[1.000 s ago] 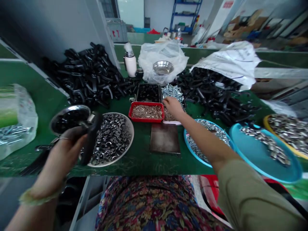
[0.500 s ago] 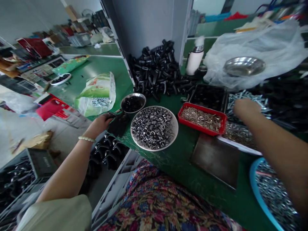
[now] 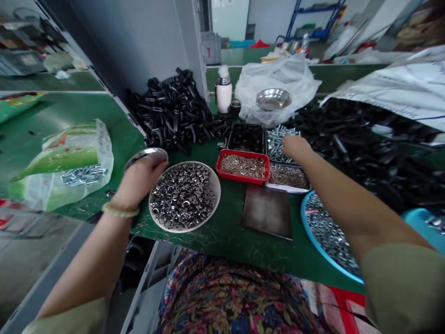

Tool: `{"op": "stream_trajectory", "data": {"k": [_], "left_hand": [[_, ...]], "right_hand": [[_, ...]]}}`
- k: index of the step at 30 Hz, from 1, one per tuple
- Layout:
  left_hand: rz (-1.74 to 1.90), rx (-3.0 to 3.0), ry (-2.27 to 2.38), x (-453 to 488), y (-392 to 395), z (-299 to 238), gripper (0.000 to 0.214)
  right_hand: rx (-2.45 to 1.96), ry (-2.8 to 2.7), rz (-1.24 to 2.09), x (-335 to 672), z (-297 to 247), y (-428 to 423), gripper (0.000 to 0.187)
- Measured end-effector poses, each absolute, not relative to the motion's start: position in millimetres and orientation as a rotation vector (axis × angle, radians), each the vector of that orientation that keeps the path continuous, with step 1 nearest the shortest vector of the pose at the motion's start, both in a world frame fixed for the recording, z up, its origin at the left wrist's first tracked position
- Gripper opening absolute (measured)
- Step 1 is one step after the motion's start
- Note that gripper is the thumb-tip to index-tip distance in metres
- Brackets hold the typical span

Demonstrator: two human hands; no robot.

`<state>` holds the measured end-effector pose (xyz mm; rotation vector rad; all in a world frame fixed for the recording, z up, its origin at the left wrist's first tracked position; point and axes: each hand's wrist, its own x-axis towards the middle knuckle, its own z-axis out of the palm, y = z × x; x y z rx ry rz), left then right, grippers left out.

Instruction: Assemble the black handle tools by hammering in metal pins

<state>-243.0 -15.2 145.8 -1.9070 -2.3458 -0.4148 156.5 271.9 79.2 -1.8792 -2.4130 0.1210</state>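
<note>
Watching the left hand [image 3: 139,182] grip a steel bowl [image 3: 146,154] at nine o'clock, I fear a slip onto the ring-filled plate [image 3: 184,195]; the curled right hand [image 3: 295,147] nears the screws [image 3: 278,144].

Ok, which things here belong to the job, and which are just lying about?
In the job:
left hand holding a shallow round steel bowl
right hand over silver metal screws

Lying about:
white flask with steel collar
green-printed clear plastic bag
</note>
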Motion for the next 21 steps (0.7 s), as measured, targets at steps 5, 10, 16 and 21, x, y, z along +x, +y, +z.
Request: {"op": "stream_trajectory", "data": {"k": [5, 10, 16, 21], "left_hand": [[-0.277, -2.425, -2.186, -127.1, 163.6, 115.3, 0.029], [-0.205, -2.326, -2.261, -68.5, 254.7, 79.7, 0.030], [-0.189, -2.306, -2.294, -60.5, 275.0, 59.5, 0.024], [-0.360, -2.410, -2.281, -71.0, 268.2, 70.6, 0.019]], "right_hand": [[-1.648, -1.626, 1.004, 178.5, 99.6, 192.9, 0.006], [-1.315, -1.327, 1.346, 208.2, 93.9, 67.4, 0.024], [-1.341, -1.128, 1.220, 230.6, 65.8, -8.3, 0.026], [-1.278, -1.154, 1.093, 219.5, 66.5, -5.7, 0.022]]}}
